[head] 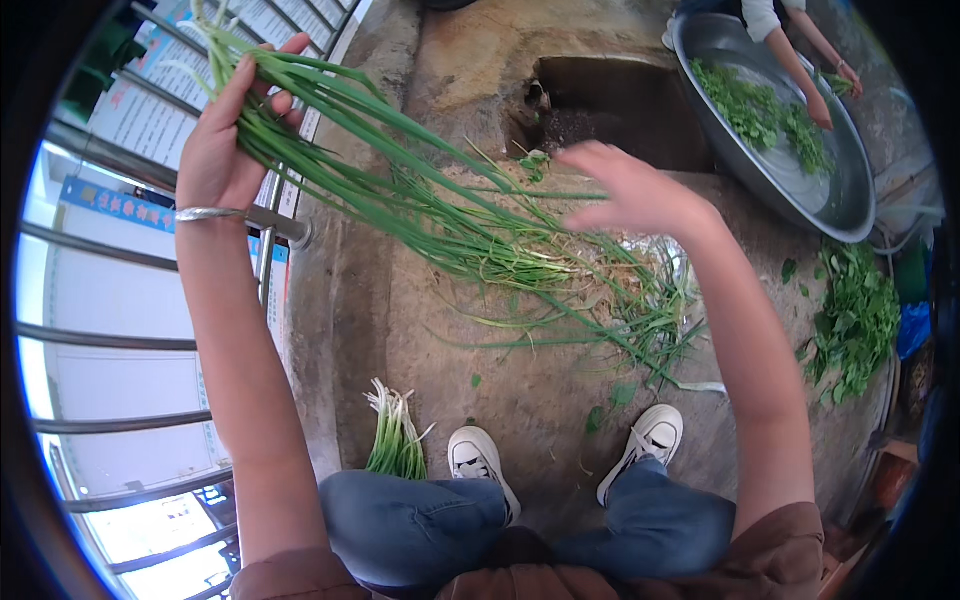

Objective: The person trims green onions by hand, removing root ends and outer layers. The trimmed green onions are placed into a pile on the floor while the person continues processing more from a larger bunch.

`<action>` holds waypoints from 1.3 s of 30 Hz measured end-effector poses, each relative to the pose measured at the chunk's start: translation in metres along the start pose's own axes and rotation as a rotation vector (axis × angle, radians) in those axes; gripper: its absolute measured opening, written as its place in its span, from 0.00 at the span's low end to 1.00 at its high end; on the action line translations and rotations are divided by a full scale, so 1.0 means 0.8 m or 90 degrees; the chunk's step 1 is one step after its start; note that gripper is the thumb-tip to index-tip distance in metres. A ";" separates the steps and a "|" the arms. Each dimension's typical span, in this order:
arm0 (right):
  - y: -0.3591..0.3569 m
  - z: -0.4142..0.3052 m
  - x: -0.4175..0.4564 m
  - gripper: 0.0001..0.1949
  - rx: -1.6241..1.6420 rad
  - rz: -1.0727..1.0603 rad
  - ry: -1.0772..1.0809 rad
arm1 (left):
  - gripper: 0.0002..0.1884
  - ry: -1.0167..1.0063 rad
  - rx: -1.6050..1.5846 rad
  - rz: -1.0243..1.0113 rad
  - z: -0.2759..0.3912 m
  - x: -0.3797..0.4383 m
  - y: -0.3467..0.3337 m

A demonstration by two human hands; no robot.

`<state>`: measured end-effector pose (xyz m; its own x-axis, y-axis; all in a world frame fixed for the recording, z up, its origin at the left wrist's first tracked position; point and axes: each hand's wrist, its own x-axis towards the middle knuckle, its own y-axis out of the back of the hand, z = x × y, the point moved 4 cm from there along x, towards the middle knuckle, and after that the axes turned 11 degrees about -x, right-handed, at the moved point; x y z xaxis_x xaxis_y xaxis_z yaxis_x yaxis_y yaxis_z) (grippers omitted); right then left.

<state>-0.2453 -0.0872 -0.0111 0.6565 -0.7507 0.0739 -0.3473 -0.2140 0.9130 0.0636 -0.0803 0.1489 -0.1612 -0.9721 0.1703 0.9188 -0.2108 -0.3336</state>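
Note:
My left hand (240,112), raised at the upper left, grips a bunch of green onions (360,135) near its white ends. The long green leaves trail down to the right. My right hand (634,187) is blurred and holds nothing, its fingers apart above the leaf tips. Beneath it, a loose heap of green onions (517,262) lies on the concrete floor, with roots and scraps (622,292) at its right. Another bunch of green onions (397,435) rests beside my left knee, its white ends pointing away from me.
A drain pit (622,112) opens in the floor ahead. Beyond its right side, another person's hands (821,112) work over a large metal basin (862,195) holding leafy greens (739,105). More greens (855,322) lie at right. Metal railings (112,337) line the left.

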 end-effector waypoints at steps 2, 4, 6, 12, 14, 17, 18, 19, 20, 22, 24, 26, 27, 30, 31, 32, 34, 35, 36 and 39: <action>0.019 -0.037 0.037 0.45 0.227 -0.003 0.054 | 0.16 -0.008 0.027 -0.032 -0.002 0.001 -0.010; 0.033 -0.064 0.071 0.51 0.310 0.040 0.118 | 0.16 0.006 0.033 -0.043 0.000 0.007 -0.018; 0.041 -0.086 0.106 0.61 0.436 0.064 0.181 | 0.16 0.018 0.018 -0.035 -0.004 0.013 -0.029; -0.016 -0.126 0.130 0.44 0.829 -0.252 0.353 | 0.16 0.002 -0.058 0.153 0.005 0.016 -0.010; -0.061 -0.110 0.119 0.29 0.874 -0.330 0.325 | 0.16 -0.076 -0.055 0.349 -0.005 0.014 -0.012; -0.105 -0.082 0.079 0.25 0.950 -0.465 0.241 | 0.16 -0.101 -0.098 0.456 0.004 0.013 0.058; -0.118 -0.068 0.066 0.24 0.969 -0.502 0.203 | 0.16 -0.109 -0.129 0.495 0.002 0.010 0.077; -0.127 -0.053 0.054 0.23 0.958 -0.491 0.193 | 0.17 -0.119 -0.158 0.536 0.000 0.007 0.096; -0.134 -0.039 0.043 0.22 0.946 -0.479 0.182 | 0.17 -0.129 -0.187 0.575 -0.001 0.005 0.114; -0.151 -0.024 0.024 0.22 0.955 -0.471 0.155 | 0.16 -0.125 -0.185 0.601 0.009 -0.016 0.164; -0.164 -0.004 0.004 0.22 0.976 -0.472 0.089 | 0.15 -0.126 -0.184 0.638 0.001 -0.027 0.184; -0.183 0.013 -0.018 0.22 1.001 -0.520 0.082 | 0.14 -0.134 -0.153 0.703 -0.010 -0.042 0.188; -0.188 0.017 -0.028 0.22 1.012 -0.548 0.085 | 0.14 -0.121 -0.180 0.701 -0.003 -0.052 0.203; -0.203 0.037 -0.071 0.22 1.049 -0.535 -0.070 | 0.14 -0.120 -0.131 0.721 -0.006 -0.085 0.192; -0.207 0.037 -0.081 0.22 1.071 -0.534 -0.103 | 0.14 -0.125 -0.158 0.703 0.010 -0.105 0.214; -0.213 0.035 -0.090 0.21 1.083 -0.543 -0.136 | 0.13 -0.101 -0.182 0.630 0.026 -0.128 0.234; -0.233 0.043 -0.107 0.17 1.042 -0.433 -0.224 | 0.09 -0.109 -0.200 0.639 -0.001 -0.148 0.203; -0.242 0.043 -0.113 0.16 1.011 -0.329 -0.258 | 0.08 -0.097 -0.272 0.552 -0.002 -0.165 0.208; -0.246 0.042 -0.117 0.15 1.049 -0.246 -0.363 | 0.07 -0.135 -0.261 0.619 -0.013 -0.180 0.193; -0.256 0.053 -0.126 0.14 1.079 -0.020 -0.631 | 0.07 -0.144 -0.254 0.678 -0.058 -0.184 0.137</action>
<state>-0.2684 0.0058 -0.2227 0.3402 -0.6335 -0.6949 -0.9166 -0.0585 -0.3954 0.1710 0.0351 0.0445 0.7309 -0.6446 -0.2242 0.3646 0.6465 -0.6702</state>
